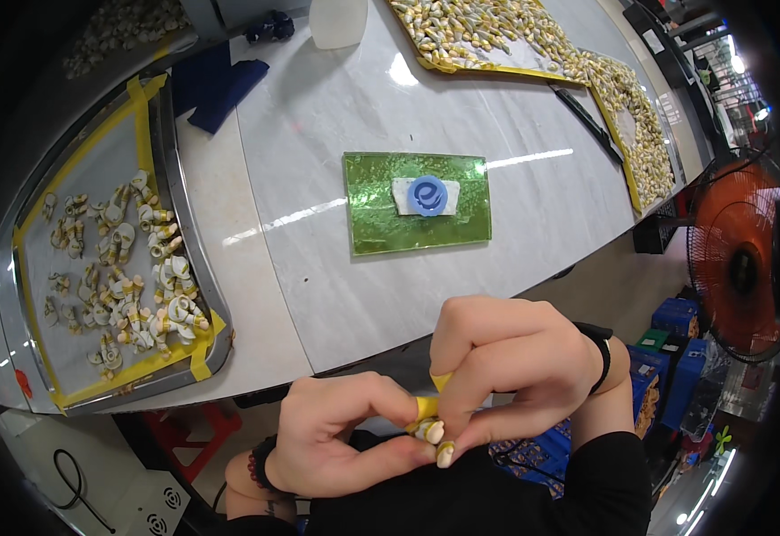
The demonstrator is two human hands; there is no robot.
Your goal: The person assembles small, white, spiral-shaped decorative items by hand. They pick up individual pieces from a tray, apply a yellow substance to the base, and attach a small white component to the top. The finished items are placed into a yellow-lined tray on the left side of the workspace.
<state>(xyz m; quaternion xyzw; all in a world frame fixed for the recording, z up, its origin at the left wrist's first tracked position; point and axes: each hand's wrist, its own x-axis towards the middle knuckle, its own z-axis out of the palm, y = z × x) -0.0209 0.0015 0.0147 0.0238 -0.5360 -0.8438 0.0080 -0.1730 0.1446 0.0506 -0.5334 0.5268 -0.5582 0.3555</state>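
Close to my body, below the table edge, both hands are brought together. My left hand [345, 438] pinches a small white-and-yellow figurine piece [427, 431] between thumb and forefinger. In the thumb and finger of my right hand [520, 371] is a smaller cream-and-yellow piece [445, 455], right beside the first; whether the two touch I cannot tell. Yellow coverings wrap a fingertip on each hand. Beyond the hands, a green glass slab [417, 234] lies on the table, bearing a white pad and a blue round cap [427, 196] with a swirl.
At left stands a metal tray [216, 357] edged with yellow tape, holding many figurine pieces. Yellow-edged trays [497, 71] of small pieces lie at the far right, with a black pen-like tool [587, 123] beside them. A white container [337, 22], dark blue cloth [220, 94] and orange fan [738, 259] surround.
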